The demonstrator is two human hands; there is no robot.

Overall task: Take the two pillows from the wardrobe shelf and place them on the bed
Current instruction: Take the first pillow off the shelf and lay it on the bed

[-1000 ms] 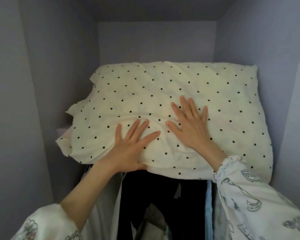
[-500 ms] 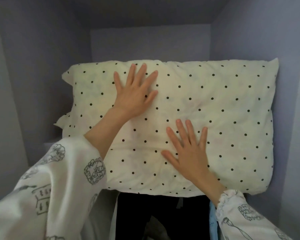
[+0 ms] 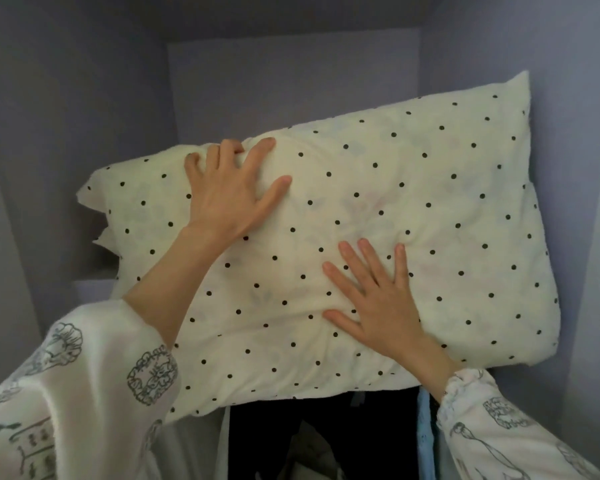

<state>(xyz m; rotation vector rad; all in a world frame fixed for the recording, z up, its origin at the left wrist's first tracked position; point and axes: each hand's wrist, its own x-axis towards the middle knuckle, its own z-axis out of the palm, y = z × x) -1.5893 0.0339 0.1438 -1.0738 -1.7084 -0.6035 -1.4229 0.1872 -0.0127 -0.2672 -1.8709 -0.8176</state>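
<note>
A cream pillow with black dots (image 3: 430, 209) fills the wardrobe's upper shelf, tipped up toward me with its right end higher. My left hand (image 3: 229, 188) curls over the pillow's top edge at the left and grips it. My right hand (image 3: 378, 299) presses flat on the pillow's lower middle, fingers spread. Behind the left end a second pale fabric edge (image 3: 103, 239) peeks out; I cannot tell whether it belongs to another pillow.
The shelf board (image 3: 90, 292) shows at lower left. Grey-lilac wardrobe walls (image 3: 66, 133) close in on both sides and at the back. Dark hanging clothes (image 3: 319, 441) and a light blue garment (image 3: 426, 434) hang below the shelf.
The pillow has tilted further, right end up and left end down. My left hand went from lying flat near the top to curling over the top edge. My right hand stays pressed low.
</note>
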